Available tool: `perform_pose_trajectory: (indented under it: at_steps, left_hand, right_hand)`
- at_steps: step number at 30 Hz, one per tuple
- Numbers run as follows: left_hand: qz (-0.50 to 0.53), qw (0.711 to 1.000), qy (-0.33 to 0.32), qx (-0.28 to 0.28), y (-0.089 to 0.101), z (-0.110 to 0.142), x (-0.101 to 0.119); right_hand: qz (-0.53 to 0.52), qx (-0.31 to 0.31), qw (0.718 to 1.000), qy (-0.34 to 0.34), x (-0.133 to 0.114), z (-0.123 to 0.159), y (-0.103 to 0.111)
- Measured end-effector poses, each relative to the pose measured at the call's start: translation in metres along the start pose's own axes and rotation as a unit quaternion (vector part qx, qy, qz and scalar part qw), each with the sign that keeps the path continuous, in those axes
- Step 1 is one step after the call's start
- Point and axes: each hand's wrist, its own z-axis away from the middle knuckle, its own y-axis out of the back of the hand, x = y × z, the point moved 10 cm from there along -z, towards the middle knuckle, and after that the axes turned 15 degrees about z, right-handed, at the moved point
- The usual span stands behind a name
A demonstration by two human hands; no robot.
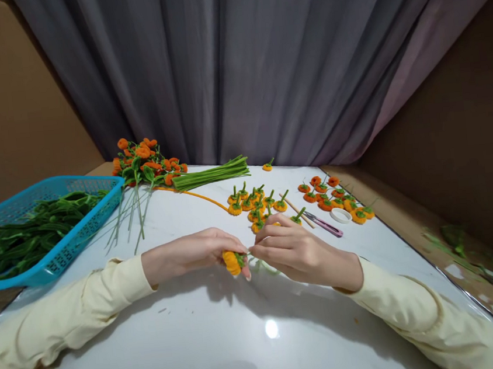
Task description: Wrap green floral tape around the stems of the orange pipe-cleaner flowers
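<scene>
My left hand (211, 250) is closed around a small yellow-orange chenille flower head (232, 263) with a green base, its ribbed side turned left. Fingertips of my right hand (291, 250) are pinched together close to the flower's green base. What they grip is too small to make out. A pale, curved strip or ring (266, 266) shows below the right fingers, partly hidden by them. Just beyond the hands stand several yellow-orange flower heads (246, 204) with short green stems pointing up.
A blue plastic basket (119, 192) of green chenille leaves (35, 230) stands left. Behind lie orange flowers on stems (144, 154), a bundle of green stems (212, 173) and an orange strip (199, 195). Rightward are a pink-handled cutter (328, 227), white ring (341, 215) and orange flower heads (325, 204).
</scene>
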Motion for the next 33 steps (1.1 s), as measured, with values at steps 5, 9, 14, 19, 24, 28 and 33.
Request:
perform_pose_trajectory:
  at_steps: [5,9,14,19,24,28,33]
  left_hand:
    - [-0.414,0.868,-0.247,0.117,-0.011,0.024,0.047]
    - [-0.570,0.734,-0.351,0.114,-0.041,0.041,0.051]
    - [-0.565,0.736,-0.360,0.101,-0.043,0.042,0.047]
    - [-0.476,0.832,-0.270,0.087,-0.026,0.031,0.043]
    - [-0.263,0.962,-0.074,0.011,-0.010,0.014,0.018]
    - [-0.071,0.994,0.026,-0.076,-0.016,0.008,0.000]
    - [-0.308,0.947,-0.073,0.055,0.002,0.008,0.014]
  right_hand:
    - [-0.111,-0.022,0.991,-0.073,0.013,0.000,-0.010]
    - [-0.194,-0.030,0.968,-0.155,0.026,0.000,-0.012]
    - [-0.260,-0.089,0.941,-0.199,0.030,0.002,-0.022]
    - [-0.253,-0.065,0.953,-0.152,0.023,0.000,-0.020]
    - [-0.194,-0.043,0.979,-0.042,0.003,-0.003,-0.010]
    - [-0.040,-0.019,0.998,0.033,-0.014,-0.003,0.000]
    - [-0.021,-0.028,0.999,0.014,-0.012,0.000,-0.010]
